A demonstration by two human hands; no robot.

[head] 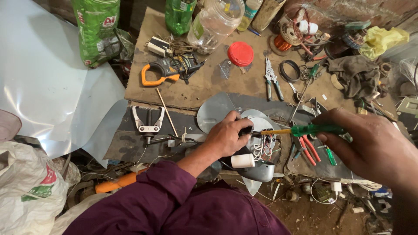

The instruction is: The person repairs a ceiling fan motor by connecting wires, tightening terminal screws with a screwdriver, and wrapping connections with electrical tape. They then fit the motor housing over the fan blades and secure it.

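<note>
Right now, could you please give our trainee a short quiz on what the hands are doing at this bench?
1. True or false: the right hand holds a green-handled screwdriver.
2. What does the left hand grip? A) the fan motor housing B) a glass bottle C) a paintbrush
3. What colour is the round lid lying on the cardboard?

Key: 1 true; 2 A; 3 red.

The left hand (226, 137), on a purple-sleeved forearm, curls palm-down with fingers apparently pinched closed, while the right hand (374, 148) grips with bent fingers.
</note>
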